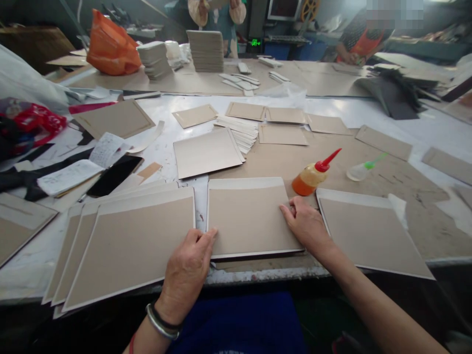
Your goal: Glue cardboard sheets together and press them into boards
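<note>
A beige cardboard panel (pixel 245 221) with a pale strip along its far edge lies flat near the table's front edge. My left hand (pixel 190 260), a bracelet on its wrist, is closed on the panel's lower left edge, thumb on top. At the right edge, my right hand (pixel 306 221) pinches the panel with curled fingers; its fingertips are partly hidden. Several similar panels (pixel 129 246) lie overlapped in a fanned pile to the left. Another panel (pixel 368 231) rests right of my right hand, its near corner past the table edge.
A red-tipped glue bottle (pixel 309 178) and a smaller green-tipped bottle (pixel 359 171) are beyond my right hand. Smaller cardboard pieces (pixel 283 133) and a larger board (pixel 206 153) lie farther back. A phone (pixel 115 176) and notebook (pixel 70 177) are left. Two people (pixel 217 19) work across the table.
</note>
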The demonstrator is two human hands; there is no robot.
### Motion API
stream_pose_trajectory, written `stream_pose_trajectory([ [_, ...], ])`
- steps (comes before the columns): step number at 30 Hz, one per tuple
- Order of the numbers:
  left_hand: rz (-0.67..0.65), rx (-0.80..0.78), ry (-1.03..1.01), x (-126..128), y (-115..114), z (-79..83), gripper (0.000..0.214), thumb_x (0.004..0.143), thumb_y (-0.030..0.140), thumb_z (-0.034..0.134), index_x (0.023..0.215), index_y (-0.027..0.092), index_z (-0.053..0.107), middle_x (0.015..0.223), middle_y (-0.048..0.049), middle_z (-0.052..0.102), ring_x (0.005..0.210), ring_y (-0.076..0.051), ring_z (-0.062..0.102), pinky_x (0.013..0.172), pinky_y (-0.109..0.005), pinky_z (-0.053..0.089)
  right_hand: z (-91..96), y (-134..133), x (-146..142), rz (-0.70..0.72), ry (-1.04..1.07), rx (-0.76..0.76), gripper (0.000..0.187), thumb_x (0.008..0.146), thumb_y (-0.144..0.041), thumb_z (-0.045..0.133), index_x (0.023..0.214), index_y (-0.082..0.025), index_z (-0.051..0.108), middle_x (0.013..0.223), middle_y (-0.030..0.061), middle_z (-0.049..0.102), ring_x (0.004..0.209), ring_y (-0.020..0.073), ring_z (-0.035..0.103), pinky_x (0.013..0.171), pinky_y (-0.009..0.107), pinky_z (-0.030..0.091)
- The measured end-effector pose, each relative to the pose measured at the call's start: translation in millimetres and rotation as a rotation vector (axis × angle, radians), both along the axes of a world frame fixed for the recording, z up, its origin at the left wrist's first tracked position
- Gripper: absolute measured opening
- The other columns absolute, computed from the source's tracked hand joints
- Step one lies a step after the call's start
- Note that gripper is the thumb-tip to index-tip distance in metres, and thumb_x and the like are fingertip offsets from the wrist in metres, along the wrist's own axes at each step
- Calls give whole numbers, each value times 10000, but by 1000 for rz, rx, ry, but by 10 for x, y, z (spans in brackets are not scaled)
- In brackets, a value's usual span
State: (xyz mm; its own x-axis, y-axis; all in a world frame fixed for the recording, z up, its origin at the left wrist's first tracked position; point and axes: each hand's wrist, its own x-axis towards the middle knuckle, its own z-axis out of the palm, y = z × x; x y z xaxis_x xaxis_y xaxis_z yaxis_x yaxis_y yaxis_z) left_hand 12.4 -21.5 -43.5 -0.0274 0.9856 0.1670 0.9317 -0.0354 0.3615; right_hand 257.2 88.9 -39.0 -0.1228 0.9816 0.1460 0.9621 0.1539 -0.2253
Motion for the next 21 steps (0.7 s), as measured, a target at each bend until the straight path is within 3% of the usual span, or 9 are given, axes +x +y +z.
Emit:
stream_pose_trajectory([
  [9, -154, 270, 52, -112, -15, -170, 318, 907, 313, 374, 1138, 167, 535, 826, -35, 501, 683, -145, 535, 619, -254, 432, 100, -41, -63, -68, -47, -90, 137, 860, -302, 506, 866, -165, 503, 778, 45, 609, 689, 184, 573, 609, 252, 360],
  [16, -256, 379, 69, -140, -7, -168, 404, 860, 381, 453, 1135, 93, 526, 1000, -122, 499, 893, -221, 537, 797, -352, 457, 112, -37, -70, -51, -47, -105, 131, 866, -290, 504, 855, -159, 491, 781, 48, 603, 719, 190, 583, 624, 253, 363],
  [21, -262, 415, 56, -153, 16, -225, 418, 837, 414, 477, 1119, 111, 536, 1021, -125, 520, 920, -227, 546, 784, -344, 491, 99, -25, -66, -52, -38, -111, 127, 869, -277, 501, 812, -167, 469, 742, 45, 592, 689, 192, 583, 595, 258, 350],
])
